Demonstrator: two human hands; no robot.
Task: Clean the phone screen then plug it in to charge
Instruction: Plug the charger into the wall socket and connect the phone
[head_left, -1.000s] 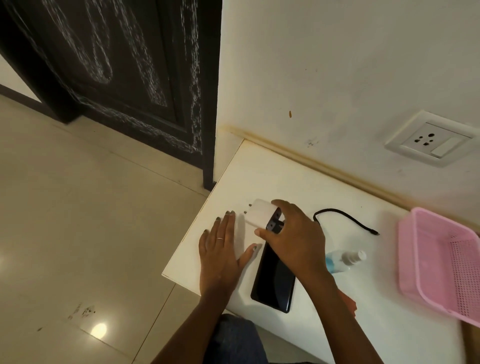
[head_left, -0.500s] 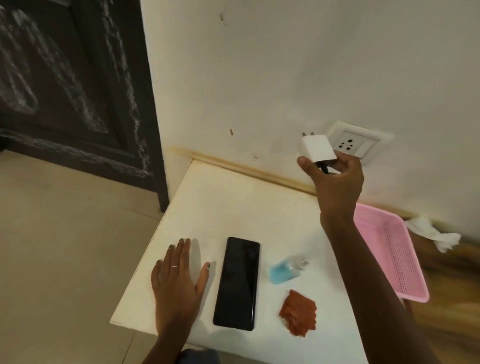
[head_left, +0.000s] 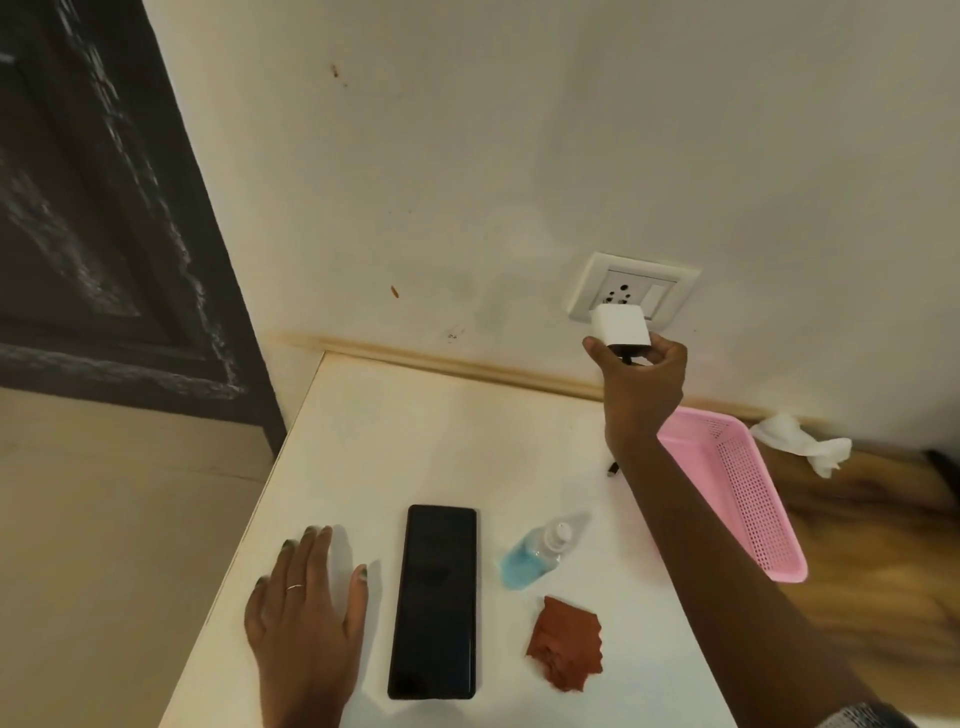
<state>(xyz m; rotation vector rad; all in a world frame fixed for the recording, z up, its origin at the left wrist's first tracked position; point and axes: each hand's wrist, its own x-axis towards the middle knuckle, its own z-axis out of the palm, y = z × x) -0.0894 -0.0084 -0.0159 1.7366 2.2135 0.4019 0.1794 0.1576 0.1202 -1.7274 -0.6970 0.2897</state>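
A black phone (head_left: 434, 600) lies screen up on the white table (head_left: 415, 441). My left hand (head_left: 306, 608) rests flat on the table just left of it, fingers spread. My right hand (head_left: 641, 376) is raised to the wall and grips a white charger adapter (head_left: 620, 326), held right at the lower edge of the white wall socket (head_left: 631, 288). A black cable stub hangs under the adapter, and the cable's end (head_left: 613, 470) shows beside my forearm. A small spray bottle (head_left: 537, 553) of blue liquid and a rust-red cloth (head_left: 566, 644) lie right of the phone.
A pink plastic basket (head_left: 748, 493) stands at the table's right side, partly behind my right arm. A crumpled white tissue (head_left: 802, 441) lies past it by the wall. A dark door (head_left: 104, 208) is at the left, with tiled floor below.
My right hand picked the adapter up from the table beside the phone and carried it up and right to the wall socket. The left hand stayed flat on the table.
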